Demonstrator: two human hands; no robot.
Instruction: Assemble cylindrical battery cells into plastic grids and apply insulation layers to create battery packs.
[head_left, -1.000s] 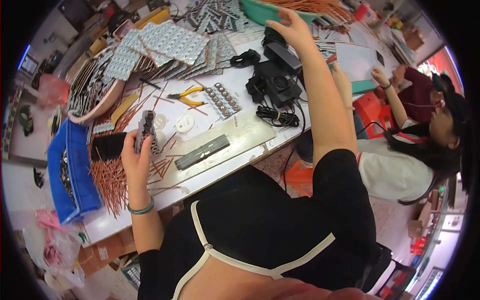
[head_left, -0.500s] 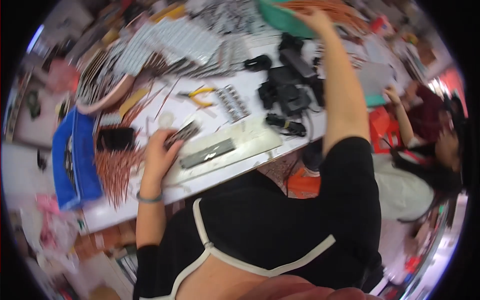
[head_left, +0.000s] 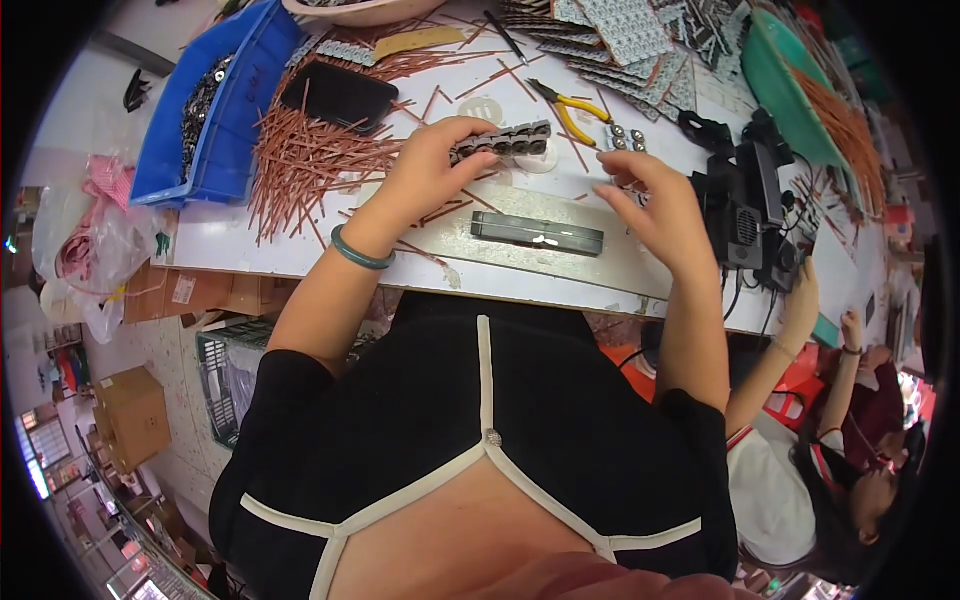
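My left hand (head_left: 430, 172) is closed around one end of a short dark strip (head_left: 520, 140) with a row of round, cup-like pieces along it. To the right, my right hand (head_left: 655, 210) hovers over the table with thumb and forefinger apart; I see nothing between them. Below both hands, a dark grey rectangular block (head_left: 537, 234) lies on a flat, worn metal plate (head_left: 440, 235) along the table's front edge. Yellow-handled pliers (head_left: 578, 110) lie beyond the hands. Beside them, a small panel with round metal pieces (head_left: 628, 138) is partly hidden by my right hand.
Thin reddish-brown sticks (head_left: 310, 165) lie heaped at left, beside a black phone (head_left: 340, 95) and a blue bin (head_left: 215, 110) of small metal parts. Black devices with cables (head_left: 740, 210) stand at right, before a green basin (head_left: 790, 50). A co-worker's arm (head_left: 795, 315) reaches in there.
My right hand has come back from the green basin to near the block. My left hand still holds the strip. The whole view has turned and shifted.
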